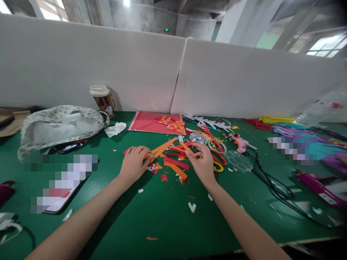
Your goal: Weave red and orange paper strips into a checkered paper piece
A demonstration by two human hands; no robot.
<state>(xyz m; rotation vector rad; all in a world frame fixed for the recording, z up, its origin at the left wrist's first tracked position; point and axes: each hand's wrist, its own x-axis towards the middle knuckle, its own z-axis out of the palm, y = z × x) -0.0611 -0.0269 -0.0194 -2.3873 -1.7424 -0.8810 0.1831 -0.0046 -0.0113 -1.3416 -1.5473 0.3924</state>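
Note:
My left hand [136, 161] is closed over the near end of a long orange paper strip [162, 147], which slants up to the right. In a pinch between thumb and finger, my right hand [202, 164] has a short orange strip [186, 147] with a pale blue tip. Between the hands lies a loose heap of red and orange paper strips [176, 161] and small scraps. Red and yellow scissors handles [219, 168] stick out beside my right hand. Beyond the heap, a woven orange paper fish [172, 124] rests on a red sheet [142, 122].
A phone [70, 184] and a spotted pouch [59, 126] are at left, with a lidded cup [101, 99] behind. Pink and blue paper pieces [211, 122], a black cord [271, 184] and a magenta tool [320, 186] lie right. A white partition [108, 57] closes the back.

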